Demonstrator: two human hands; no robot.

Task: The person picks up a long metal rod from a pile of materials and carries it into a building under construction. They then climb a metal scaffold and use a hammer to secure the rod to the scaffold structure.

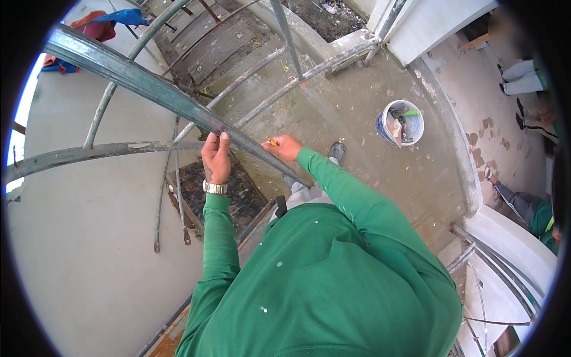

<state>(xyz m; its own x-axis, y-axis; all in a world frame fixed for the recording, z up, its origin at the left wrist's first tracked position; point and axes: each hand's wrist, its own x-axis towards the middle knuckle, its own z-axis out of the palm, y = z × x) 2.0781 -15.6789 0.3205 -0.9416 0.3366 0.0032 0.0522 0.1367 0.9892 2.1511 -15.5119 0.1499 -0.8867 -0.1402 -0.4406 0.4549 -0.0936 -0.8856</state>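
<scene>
Left hand clenched on green rail — rail above fist; right hand pinching pencil just beside rail.

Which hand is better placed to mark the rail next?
Right, probably. The right hand holds a small yellow pencil-like tool with its tip beside the green rail. The left hand is gripping that rail, so it is busy steadying it.
</scene>
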